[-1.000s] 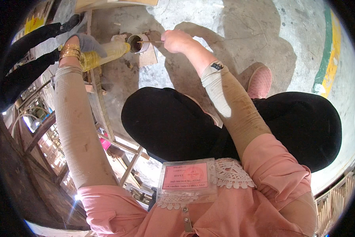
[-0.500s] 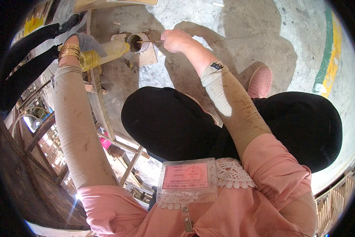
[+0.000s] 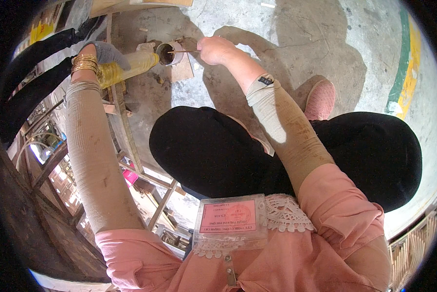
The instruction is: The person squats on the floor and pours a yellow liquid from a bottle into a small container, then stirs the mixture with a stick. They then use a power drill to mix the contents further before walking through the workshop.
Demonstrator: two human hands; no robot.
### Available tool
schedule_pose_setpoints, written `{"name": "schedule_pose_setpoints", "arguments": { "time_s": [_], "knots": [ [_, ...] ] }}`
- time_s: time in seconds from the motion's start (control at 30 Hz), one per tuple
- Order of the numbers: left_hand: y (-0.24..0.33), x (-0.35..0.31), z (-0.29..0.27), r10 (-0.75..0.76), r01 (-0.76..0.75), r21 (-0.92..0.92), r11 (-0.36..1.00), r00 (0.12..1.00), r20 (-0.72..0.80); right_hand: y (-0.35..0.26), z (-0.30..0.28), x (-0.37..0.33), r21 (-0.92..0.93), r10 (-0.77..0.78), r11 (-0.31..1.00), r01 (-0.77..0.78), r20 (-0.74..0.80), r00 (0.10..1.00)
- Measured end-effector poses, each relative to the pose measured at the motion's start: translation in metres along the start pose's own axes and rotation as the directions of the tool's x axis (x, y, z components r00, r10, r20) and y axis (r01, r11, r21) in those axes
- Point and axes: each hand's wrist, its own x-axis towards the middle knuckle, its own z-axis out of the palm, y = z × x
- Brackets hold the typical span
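Observation:
My left hand (image 3: 110, 54), in a grey glove with gold bangles at the wrist, grips a clear plastic bottle (image 3: 133, 69) of yellowish liquid. The bottle is tipped on its side, its mouth at the rim of a small round pot (image 3: 175, 54) with dark contents. My right hand (image 3: 214, 50) is bare and closed round the end of a thin stick (image 3: 187, 51). The stick's other end reaches into the pot. Below the pot lies a piece of brown board (image 3: 183, 70) on the floor.
A wooden frame (image 3: 126, 129) stands along my left side. Another person's dark-clothed legs (image 3: 38, 61) are at the far left. A board edge (image 3: 131, 6) shows at the top. Green and yellow floor stripes (image 3: 407, 63) run at the right.
Almost nothing has moved. The bottle and the stick stay at the pot, with only a very slight shift of both hands.

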Motion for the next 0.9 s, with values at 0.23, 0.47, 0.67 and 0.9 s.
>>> {"name": "schedule_pose_setpoints", "arguments": {
  "time_s": [0.23, 0.47, 0.67, 0.9],
  "knots": [
    [-0.006, 0.009, 0.002, 0.106, -0.096, 0.095, 0.991, 0.99, -0.097, 0.002, 0.0, -0.002, 0.017, 0.003, 1.0, -0.002, -0.015, 1.0],
    [-0.012, 0.026, -0.001, 0.086, -0.081, 0.095, 0.992, 0.995, -0.046, 0.003, 0.001, 0.0, -0.005, -0.011, 1.0, 0.011, -0.018, 1.0],
    [-0.006, 0.008, 0.001, 0.109, -0.108, 0.093, 0.99, 0.994, -0.014, -0.002, -0.003, -0.004, 0.006, 0.008, 1.0, -0.009, 0.038, 0.999],
    [-0.009, 0.015, 0.004, 0.014, -0.013, -0.048, 0.999, 0.999, 0.03, -0.005, -0.003, -0.007, 0.01, 0.009, 1.0, -0.01, 0.022, 1.0]
  ]
}}
